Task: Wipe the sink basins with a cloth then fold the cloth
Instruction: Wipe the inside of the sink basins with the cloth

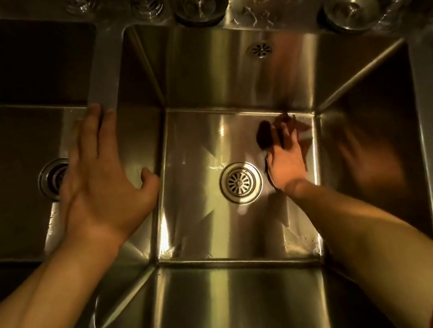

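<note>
Steel sink basins fill my view. My right hand (285, 161) lies flat, fingers (288, 133) extended, pressing a dark cloth (265, 135) onto the middle basin (205, 142) floor; the blurred cloth spreads beyond the fingertips toward the far right corner, long axis unclear. Left of it sits the drain (241, 182). My left hand (103, 183) rests open on the divider (104, 76).

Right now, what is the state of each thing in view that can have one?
Left hand: open, flat on the divider.
Right hand: presses the cloth on the basin floor.
Cloth: dark, unfolded, blurred.
Middle basin: no standing water, shiny.
Drain: uncovered.
Left basin: dark, drain partly hidden.
</note>
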`<control>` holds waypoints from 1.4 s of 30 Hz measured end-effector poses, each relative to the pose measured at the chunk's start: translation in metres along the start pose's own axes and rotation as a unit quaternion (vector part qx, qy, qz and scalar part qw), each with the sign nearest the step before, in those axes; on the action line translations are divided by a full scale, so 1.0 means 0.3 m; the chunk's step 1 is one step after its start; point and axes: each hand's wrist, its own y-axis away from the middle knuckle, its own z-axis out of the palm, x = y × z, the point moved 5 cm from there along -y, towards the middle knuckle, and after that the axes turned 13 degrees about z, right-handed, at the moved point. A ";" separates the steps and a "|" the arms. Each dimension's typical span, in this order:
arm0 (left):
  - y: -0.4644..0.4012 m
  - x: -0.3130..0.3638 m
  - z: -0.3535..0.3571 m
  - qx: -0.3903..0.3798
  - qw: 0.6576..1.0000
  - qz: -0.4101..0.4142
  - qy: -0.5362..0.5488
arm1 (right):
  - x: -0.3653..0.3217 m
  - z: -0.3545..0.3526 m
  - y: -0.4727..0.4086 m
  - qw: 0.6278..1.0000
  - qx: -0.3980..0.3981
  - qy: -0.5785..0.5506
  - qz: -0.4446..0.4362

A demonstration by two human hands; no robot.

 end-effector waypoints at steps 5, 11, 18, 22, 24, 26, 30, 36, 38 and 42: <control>-0.001 0.002 -0.005 -0.010 1.000 0.001 0.015 | 0.119 0.084 0.189 0.999 -0.037 0.018 0.025; -0.003 0.010 -0.015 -0.015 1.000 -0.004 0.023 | 0.045 0.202 0.490 0.941 -0.055 0.029 -0.332; 0.000 0.005 -0.006 -0.023 1.000 -0.017 0.006 | -0.322 0.328 0.629 0.785 -0.155 0.108 -0.590; 0.004 0.010 -0.006 -0.026 1.000 -0.016 -0.001 | -0.493 0.335 0.655 0.783 -0.112 0.138 -0.597; 0.006 0.013 -0.010 -0.024 1.000 -0.014 0.013 | -0.528 0.334 0.661 0.790 -0.103 0.130 -0.590; 0.005 0.019 -0.018 -0.021 0.999 -0.010 0.024 | -0.531 0.326 0.655 0.790 -0.102 0.104 -0.596; 0.003 0.030 -0.031 -0.018 0.999 -0.003 0.030 | -0.561 0.285 0.532 0.826 -0.118 0.073 -0.546; 0.002 0.018 -0.019 -0.016 1.000 -0.002 0.002 | -0.579 0.068 0.071 0.947 -0.081 0.020 -0.311; 0.003 0.015 -0.014 -0.010 1.000 -0.002 0.002 | -0.503 0.008 -0.032 0.965 -0.066 0.011 -0.255; 0.004 0.001 -0.002 -0.002 1.000 0.010 0.002 | -0.280 -0.046 -0.117 0.983 -0.048 0.020 -0.179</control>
